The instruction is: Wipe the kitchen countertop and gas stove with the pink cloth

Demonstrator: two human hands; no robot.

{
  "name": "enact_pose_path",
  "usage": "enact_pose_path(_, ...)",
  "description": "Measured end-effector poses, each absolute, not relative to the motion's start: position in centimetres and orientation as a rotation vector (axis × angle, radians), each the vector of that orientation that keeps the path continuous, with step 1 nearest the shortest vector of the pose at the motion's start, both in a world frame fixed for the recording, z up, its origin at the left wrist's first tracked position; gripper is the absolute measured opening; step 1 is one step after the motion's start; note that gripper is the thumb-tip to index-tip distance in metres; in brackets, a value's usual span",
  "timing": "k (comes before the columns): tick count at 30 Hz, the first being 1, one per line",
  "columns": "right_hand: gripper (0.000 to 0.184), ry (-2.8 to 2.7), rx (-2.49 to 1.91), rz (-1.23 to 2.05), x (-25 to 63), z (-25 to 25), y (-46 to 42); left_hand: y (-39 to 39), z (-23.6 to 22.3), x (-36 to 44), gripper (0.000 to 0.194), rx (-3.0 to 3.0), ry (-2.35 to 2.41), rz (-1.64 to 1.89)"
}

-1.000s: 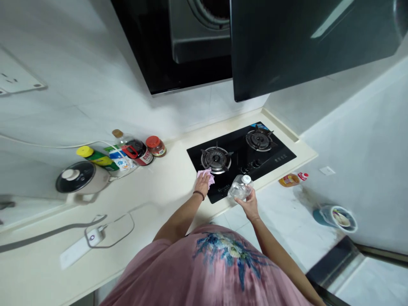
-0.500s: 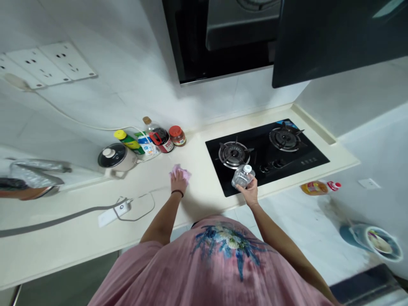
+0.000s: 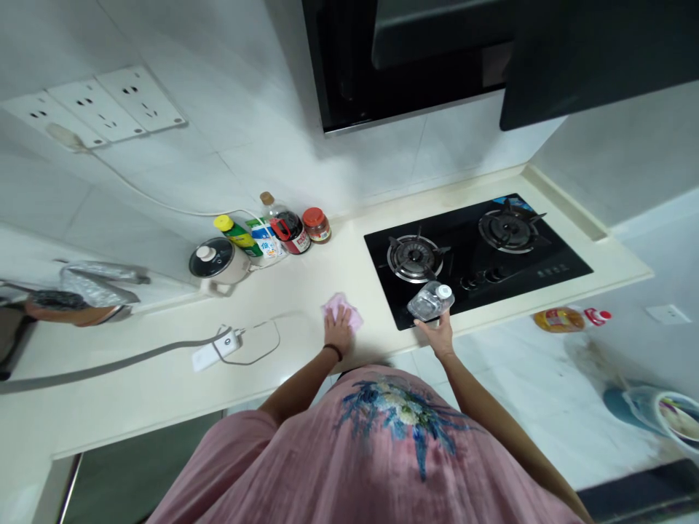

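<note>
My left hand (image 3: pixel 338 331) lies on a crumpled pink cloth (image 3: pixel 350 308), fingers bent over it, and presses it onto the pale countertop left of the stove. A dark band circles that wrist. Over the front left part of the black glass gas stove (image 3: pixel 464 291), my right hand (image 3: pixel 438 335) is closed around the lower part of a clear plastic bottle (image 3: pixel 426 303) with a white cap. The bottle leans, cap toward the right; whether it touches the glass I cannot tell. Just behind it sits the left burner (image 3: pixel 415 257).
Against the wall stand a small lidded electric pot (image 3: pixel 221 266), a yellow-capped green bottle (image 3: pixel 239 236), a dark sauce bottle (image 3: pixel 292 231) and a red-lidded jar (image 3: pixel 317 225). A white power bank (image 3: pixel 212 352) with cables lies at left. The range hood (image 3: pixel 415 80) hangs above.
My left hand and the pink cloth have moved right and toward the counter's front edge. The clear bottle tips a little more to the right in my right hand. My view has shifted left.
</note>
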State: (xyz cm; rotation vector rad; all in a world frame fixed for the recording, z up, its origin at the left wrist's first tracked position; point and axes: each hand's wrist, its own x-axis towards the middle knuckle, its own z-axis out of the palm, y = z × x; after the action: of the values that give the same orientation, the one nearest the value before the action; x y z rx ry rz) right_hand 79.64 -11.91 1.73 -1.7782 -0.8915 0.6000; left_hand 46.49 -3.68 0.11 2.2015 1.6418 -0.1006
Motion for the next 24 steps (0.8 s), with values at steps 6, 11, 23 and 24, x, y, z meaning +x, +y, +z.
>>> enact_pose_path(6,0.099,-1.158,-2.119,0.497,79.8,-2.0,-17.6,-8.7,-2.1,49.6,0.072,2.545,1.155,-0.056)
enact_pose_path(11,0.089,-1.601,-2.419,0.567,80.3,-3.5,-18.7,-8.2,-2.6,50.3,0.069,2.679,0.979,-0.090)
enact_pose_path(23,0.122,-1.707,-2.490,1.071,82.5,-0.3,-16.3,6.0,-0.1,54.8,0.072,2.397,1.325,-0.121)
enact_pose_path(24,0.123,-1.697,-2.480,1.103,82.5,0.0,-16.3,7.5,0.2,55.2,0.072,2.372,1.343,-0.133)
